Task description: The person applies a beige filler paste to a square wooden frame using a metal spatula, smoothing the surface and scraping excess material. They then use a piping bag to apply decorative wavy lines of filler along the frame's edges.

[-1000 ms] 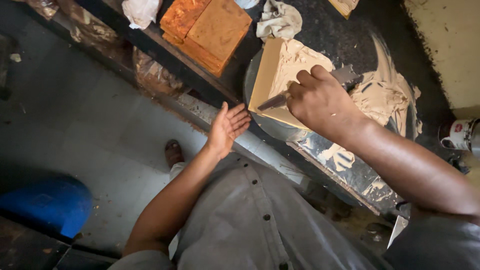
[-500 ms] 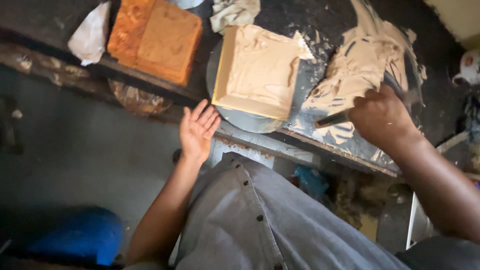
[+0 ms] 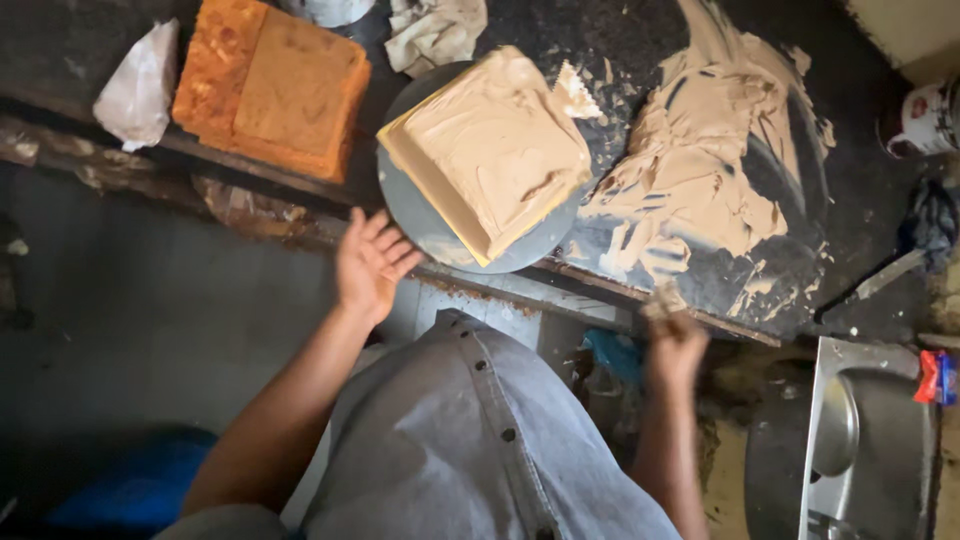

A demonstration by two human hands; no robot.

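i see the left hand (image 3: 370, 265) spread flat with fingers apart, gripping nothing, its fingertips at the near rim of the round grey turntable (image 3: 420, 225). on that turntable sits a square cake (image 3: 495, 150) coated on top in tan frosting, one pale side face bare and turned toward me. the right hand (image 3: 676, 345) is blurred at the counter's front edge; it looks clenched round something small and frosting-smeared, but i cannot tell what, nor how firmly. beside the turntable, to the right, a broad smear of tan frosting (image 3: 700, 170) lies spread on the dark worktop (image 3: 620, 40). to the left rests an unfrosted orange-brown sponge slab (image 3: 270, 85), with a crumpled white wrapper (image 3: 140, 85) just beyond it. a crumpled cloth (image 3: 435, 30) lies behind the turntable. a knife (image 3: 885, 275) lies at far right, well apart from both hands. a steel sink (image 3: 870, 450) shows at lower right.
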